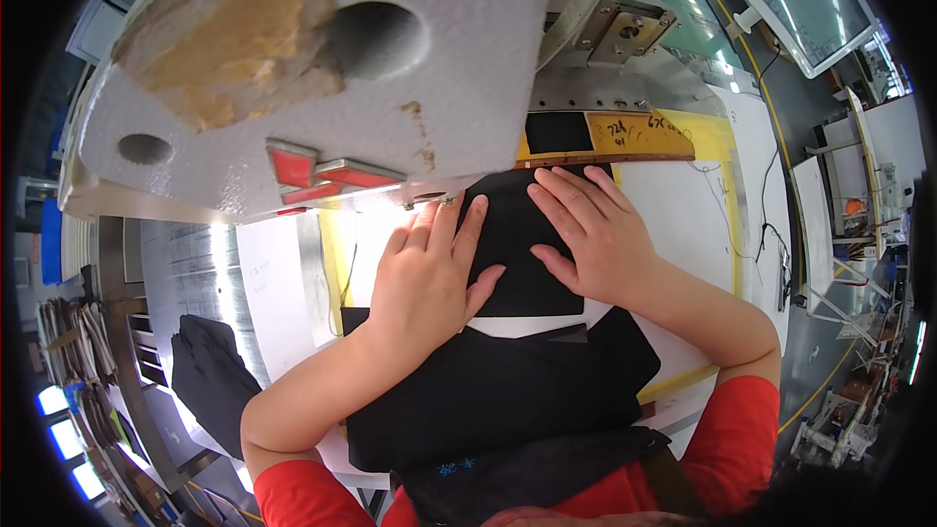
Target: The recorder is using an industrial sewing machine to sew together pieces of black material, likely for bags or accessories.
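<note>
Both palms face down on a black fabric piece [527, 278] that lies on the white work surface under the machine head. My left hand [422, 268] rests on its left side with the fingers stretched forward, their tips close beneath the machine's lower edge. On the right side, my right hand [595, 234] lies flat with fingers extended, the tips near a yellow template strip [644, 137] with a dark window in it. Nearer to me, a larger black cloth piece [498, 385] spreads over the table's front edge. Neither hand grasps anything.
The big white machine head [293, 107] overhangs the upper left of the work area. A dark folded cloth [210, 371] lies at the left on the metal table. Metal fixtures [630, 34] stand behind the template. A monitor [815, 5] is at the far right.
</note>
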Demonstrator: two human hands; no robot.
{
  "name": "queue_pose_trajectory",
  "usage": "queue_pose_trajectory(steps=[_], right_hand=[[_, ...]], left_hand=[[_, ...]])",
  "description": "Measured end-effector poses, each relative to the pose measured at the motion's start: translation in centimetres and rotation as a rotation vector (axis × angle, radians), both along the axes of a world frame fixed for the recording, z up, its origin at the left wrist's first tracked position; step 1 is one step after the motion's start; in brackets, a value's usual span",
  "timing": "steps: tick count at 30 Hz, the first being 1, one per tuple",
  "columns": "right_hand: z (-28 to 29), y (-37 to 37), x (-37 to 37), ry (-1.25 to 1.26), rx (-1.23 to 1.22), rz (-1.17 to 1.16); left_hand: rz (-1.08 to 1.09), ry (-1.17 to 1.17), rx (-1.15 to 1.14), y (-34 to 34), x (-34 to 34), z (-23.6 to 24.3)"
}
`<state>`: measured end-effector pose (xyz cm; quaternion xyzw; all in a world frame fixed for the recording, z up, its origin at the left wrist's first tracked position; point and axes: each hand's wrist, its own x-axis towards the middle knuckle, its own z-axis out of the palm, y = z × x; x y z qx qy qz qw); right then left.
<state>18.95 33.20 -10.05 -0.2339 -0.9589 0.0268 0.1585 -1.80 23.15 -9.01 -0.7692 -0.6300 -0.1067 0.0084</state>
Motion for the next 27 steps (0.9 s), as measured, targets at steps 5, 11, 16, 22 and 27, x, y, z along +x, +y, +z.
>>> queue_pose_trajectory(steps=[5,11,16,22,27], right_hand=[[0.1,0.1,0.1,-0.008,0.001,-0.001],[-0.1,0.3,0.1,0.023,-0.03,0.023],[0.2,0.1,0.1,0.038,-0.023,0.048],[0.3,0.1,0.0,0.061,-0.017,0.073],[0.9,0.0,-0.1,0.075,-0.012,0.097]], left_hand=[[-0.008,-0.007,0.003,0.1,0.0,0.0],[0.026,0.024,-0.024,-0.1,0.2,0.5],[0.021,0.065,0.057,-0.1,0.3,1.1],[0.029,0.034,0.079,-0.5,0.3,1.6],[0.032,0.025,0.078,-0.6,0.5,2.4]])
